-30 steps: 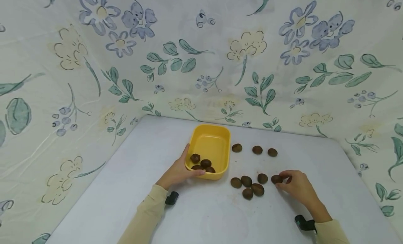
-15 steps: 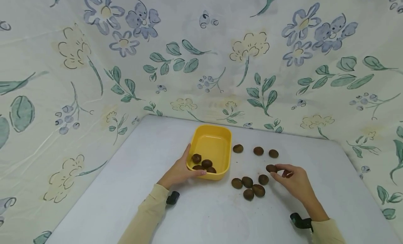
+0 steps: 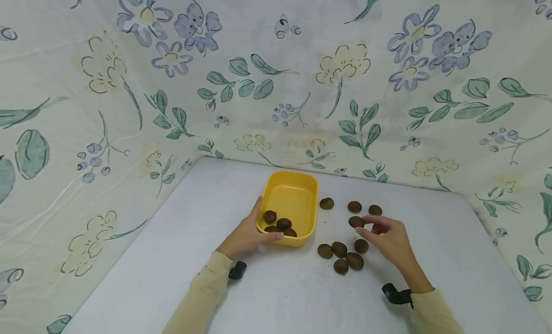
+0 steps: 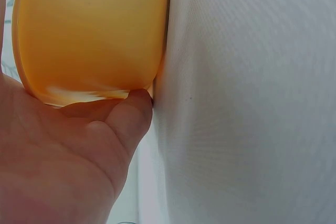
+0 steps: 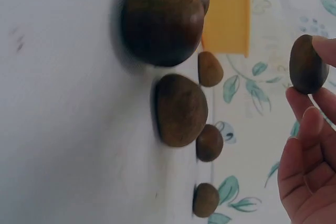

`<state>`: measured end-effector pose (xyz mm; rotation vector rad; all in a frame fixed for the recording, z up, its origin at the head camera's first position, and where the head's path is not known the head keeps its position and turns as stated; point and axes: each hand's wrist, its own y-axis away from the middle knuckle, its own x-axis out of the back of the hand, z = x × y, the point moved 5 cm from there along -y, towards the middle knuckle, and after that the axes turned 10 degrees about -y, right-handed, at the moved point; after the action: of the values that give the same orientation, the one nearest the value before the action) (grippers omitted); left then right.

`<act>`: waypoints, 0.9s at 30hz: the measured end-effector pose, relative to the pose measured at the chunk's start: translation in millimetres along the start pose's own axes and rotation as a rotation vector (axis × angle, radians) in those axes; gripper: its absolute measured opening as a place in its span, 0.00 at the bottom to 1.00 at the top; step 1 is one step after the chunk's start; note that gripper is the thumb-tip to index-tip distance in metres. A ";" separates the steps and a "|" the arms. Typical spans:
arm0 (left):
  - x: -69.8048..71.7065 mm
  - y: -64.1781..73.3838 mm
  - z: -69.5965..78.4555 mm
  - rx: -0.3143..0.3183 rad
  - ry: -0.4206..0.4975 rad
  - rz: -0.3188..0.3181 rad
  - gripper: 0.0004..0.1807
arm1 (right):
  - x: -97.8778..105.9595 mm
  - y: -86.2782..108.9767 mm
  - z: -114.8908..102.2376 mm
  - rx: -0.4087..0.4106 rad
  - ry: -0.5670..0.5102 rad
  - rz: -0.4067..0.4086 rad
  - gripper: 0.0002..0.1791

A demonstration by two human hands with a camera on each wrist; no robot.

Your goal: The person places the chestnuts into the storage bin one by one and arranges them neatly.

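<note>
My left hand (image 3: 247,234) grips the near left corner of a yellow plastic box (image 3: 291,200), thumb along its front side. In the left wrist view the box wall (image 4: 94,30) fills the upper left above the palm. Several brown chestnuts (image 3: 283,224) lie at the box's near end. Between thumb and fingertips my right hand (image 3: 391,238) pinches another chestnut (image 3: 356,222), held above the table to the right of the box. The right wrist view shows this held chestnut (image 5: 304,66) raised off the white surface.
Right of the box, a loose cluster of chestnuts (image 3: 339,249) lies on the white table (image 3: 276,295). A row of 3 more, one being a chestnut (image 3: 327,203), sits farther back. A flower-patterned cloth (image 3: 302,85) hangs behind the table and at its sides.
My right hand has lifted a chestnut from the right end of the cluster and carried it left and away from me. My left hand stays on the box.
</note>
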<state>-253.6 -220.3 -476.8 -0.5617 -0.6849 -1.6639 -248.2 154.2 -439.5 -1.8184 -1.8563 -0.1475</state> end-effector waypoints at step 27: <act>-0.6 -1.0 -1.8 -0.019 0.002 0.017 0.75 | -61.9 -31.7 -26.2 -0.045 -0.194 -0.030 0.19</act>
<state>-254.4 -221.0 -478.7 -0.5786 -0.6618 -1.6563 -273.8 84.5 -435.4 -1.8934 -2.0276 -0.0241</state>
